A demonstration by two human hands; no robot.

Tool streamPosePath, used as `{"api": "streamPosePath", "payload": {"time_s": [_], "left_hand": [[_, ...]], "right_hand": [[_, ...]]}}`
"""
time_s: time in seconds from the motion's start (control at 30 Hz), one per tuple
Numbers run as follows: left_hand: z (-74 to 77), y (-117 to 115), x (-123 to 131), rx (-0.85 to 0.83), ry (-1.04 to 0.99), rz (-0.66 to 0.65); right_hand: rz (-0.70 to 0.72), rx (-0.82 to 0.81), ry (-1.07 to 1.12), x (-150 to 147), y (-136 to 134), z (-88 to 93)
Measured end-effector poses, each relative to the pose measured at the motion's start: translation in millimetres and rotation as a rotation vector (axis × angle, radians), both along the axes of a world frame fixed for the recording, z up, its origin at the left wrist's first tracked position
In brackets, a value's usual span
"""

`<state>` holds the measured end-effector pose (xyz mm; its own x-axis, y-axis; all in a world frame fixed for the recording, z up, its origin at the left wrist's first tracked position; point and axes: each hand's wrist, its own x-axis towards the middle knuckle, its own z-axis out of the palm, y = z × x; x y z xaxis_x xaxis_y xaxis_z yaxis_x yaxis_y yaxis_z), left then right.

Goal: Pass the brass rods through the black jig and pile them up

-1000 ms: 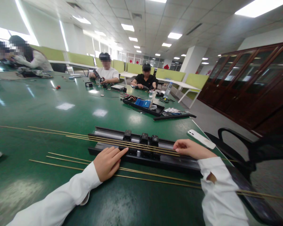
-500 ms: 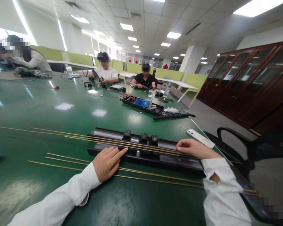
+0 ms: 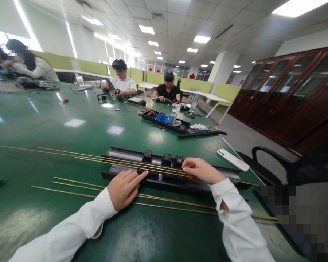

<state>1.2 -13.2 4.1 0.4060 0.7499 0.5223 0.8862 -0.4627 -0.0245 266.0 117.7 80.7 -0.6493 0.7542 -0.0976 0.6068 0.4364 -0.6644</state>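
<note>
A long black track (image 3: 125, 171) with three small black blocks (image 3: 164, 159) on it lies across the green table (image 3: 71, 123) in front of me. Several thin brass rods (image 3: 71, 154) run lengthwise over the track and beside it. My left hand (image 3: 124, 189) rests on the track's near edge, fingers stretched forward and touching the rods. Fingers curled, my right hand (image 3: 200, 170) sits on the rods just right of the blocks; what they pinch is hidden.
A white phone (image 3: 233, 159) lies near the table's right edge. Farther back are a black tray (image 3: 166, 122) with blue parts, a black strip (image 3: 202, 134) and a bottle (image 3: 194, 104). Other people sit at the far end. A black chair (image 3: 276, 163) is at the right.
My right hand has slid left along the rods, from near the track's right end to just beside the black blocks. My left hand has stayed in place.
</note>
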Motion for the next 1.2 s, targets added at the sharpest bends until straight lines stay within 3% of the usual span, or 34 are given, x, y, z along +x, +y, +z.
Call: {"api": "streamPosePath", "payload": {"time_s": [0.37, 1.2], "left_hand": [[0.1, -2, -1, -0.02, 0.01, 0.004], [-5.5, -2, -12, -0.034, 0.016, 0.006]], "right_hand": [[0.011, 0.01, -0.022, 8, 3, 2.2], [-0.042, -0.219, -0.015, 40, 16, -2.8]]}}
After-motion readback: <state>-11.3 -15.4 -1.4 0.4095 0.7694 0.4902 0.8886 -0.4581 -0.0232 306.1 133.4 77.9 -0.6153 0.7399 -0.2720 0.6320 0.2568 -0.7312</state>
